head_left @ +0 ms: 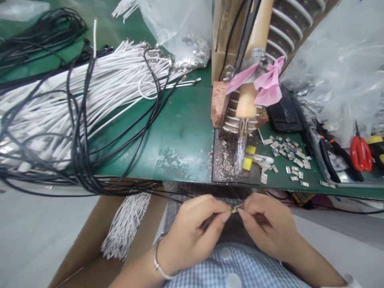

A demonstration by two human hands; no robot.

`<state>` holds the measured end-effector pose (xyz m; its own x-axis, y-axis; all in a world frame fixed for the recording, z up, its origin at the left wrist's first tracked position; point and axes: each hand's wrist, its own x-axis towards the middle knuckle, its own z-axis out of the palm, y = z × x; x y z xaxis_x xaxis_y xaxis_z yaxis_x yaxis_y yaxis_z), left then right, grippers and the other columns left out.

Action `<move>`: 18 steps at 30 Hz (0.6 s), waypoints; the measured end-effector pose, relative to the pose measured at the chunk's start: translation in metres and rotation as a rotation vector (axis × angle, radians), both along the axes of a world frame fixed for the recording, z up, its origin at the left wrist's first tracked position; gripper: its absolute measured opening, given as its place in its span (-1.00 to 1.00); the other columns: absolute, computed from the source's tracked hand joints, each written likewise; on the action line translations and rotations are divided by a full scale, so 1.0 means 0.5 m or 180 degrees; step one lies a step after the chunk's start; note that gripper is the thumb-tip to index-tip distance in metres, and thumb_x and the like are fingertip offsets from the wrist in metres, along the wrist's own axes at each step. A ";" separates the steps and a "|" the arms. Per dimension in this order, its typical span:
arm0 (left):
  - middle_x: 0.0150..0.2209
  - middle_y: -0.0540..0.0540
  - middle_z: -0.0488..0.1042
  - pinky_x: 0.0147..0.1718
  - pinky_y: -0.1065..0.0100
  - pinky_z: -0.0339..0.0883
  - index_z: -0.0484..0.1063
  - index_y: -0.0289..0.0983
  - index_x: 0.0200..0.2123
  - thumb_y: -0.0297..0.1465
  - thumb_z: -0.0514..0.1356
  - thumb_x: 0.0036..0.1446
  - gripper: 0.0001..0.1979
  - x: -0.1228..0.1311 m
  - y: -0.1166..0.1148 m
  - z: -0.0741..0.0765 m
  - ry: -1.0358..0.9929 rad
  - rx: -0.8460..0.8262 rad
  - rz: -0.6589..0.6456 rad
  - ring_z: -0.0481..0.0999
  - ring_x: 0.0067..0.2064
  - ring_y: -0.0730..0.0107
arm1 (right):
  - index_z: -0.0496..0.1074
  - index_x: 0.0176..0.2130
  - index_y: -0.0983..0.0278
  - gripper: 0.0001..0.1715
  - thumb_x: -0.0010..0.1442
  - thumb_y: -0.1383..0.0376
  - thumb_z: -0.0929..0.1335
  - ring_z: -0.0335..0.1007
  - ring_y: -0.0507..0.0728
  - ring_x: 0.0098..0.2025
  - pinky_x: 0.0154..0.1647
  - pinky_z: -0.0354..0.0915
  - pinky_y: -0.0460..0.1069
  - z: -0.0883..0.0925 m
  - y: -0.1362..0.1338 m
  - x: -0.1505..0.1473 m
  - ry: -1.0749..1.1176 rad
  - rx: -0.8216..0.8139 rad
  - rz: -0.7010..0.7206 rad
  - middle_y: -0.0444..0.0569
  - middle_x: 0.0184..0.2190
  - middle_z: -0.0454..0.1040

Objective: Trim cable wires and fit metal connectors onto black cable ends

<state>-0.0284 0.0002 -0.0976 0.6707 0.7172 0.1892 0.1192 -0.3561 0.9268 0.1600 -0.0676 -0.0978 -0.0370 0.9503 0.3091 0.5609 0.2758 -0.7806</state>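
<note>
My left hand and my right hand meet in front of the bench edge, above a blue checked garment. A small metallic connector is pinched between the thumbs and forefingers of both. Fingertips cover most of it, so its exact type is hard to make out. Black cables run along the bench edge toward my left hand; whether one joins the connector is hidden. Just beyond my hands, a wooden-handled soldering iron points down, tied with pink cloth.
White cables lie heaped at left, and more fill a cardboard box below. Small metal connector pieces are scattered right of the iron. A brick, red-handled cutters, a black phone-like object and plastic bags stand around.
</note>
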 end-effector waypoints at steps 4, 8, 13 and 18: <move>-0.45 -0.06 0.50 -0.42 0.49 0.31 0.48 -0.33 -0.25 -0.59 0.18 0.20 -0.90 -0.002 0.001 0.001 -0.0038 0.0033 0.0007 0.44 -0.44 0.48 | 0.26 -0.34 0.17 -0.83 0.26 0.41 0.31 0.27 0.00 -0.54 -0.54 0.22 -0.10 -0.012 -0.014 0.009 0.0788 -0.0414 -0.0199 -0.17 -0.52 0.33; -0.45 -0.06 0.53 -0.42 0.50 0.31 0.49 -0.34 -0.24 -0.59 0.20 0.20 -0.90 -0.001 0.003 0.001 -0.0090 0.0106 -0.0018 0.46 -0.44 0.49 | 0.35 -0.14 0.15 -0.87 0.31 0.37 0.29 0.38 0.05 -0.41 -0.44 0.33 -0.08 -0.019 -0.017 0.000 0.1284 -0.0712 -0.0130 -0.09 -0.38 0.42; -0.43 -0.10 0.57 -0.40 0.48 0.34 0.51 -0.34 -0.24 -0.58 0.20 0.21 -0.89 -0.001 0.009 0.000 -0.0131 0.0101 -0.0113 0.50 -0.42 0.44 | 0.36 -0.19 0.15 -0.92 0.34 0.34 0.28 0.35 0.02 -0.42 -0.42 0.34 -0.12 -0.009 -0.005 -0.016 0.1901 -0.0779 -0.0120 -0.12 -0.38 0.40; -0.49 -0.09 0.53 -0.46 0.48 0.29 0.53 -0.37 -0.28 -0.58 0.19 0.21 -0.89 0.000 0.013 -0.001 -0.0170 0.0100 -0.0270 0.45 -0.47 0.46 | 0.32 -0.25 0.17 -0.91 0.36 0.30 0.27 0.26 -0.01 -0.44 -0.42 0.27 -0.13 -0.001 0.001 -0.020 0.2198 -0.0974 0.0080 -0.16 -0.42 0.32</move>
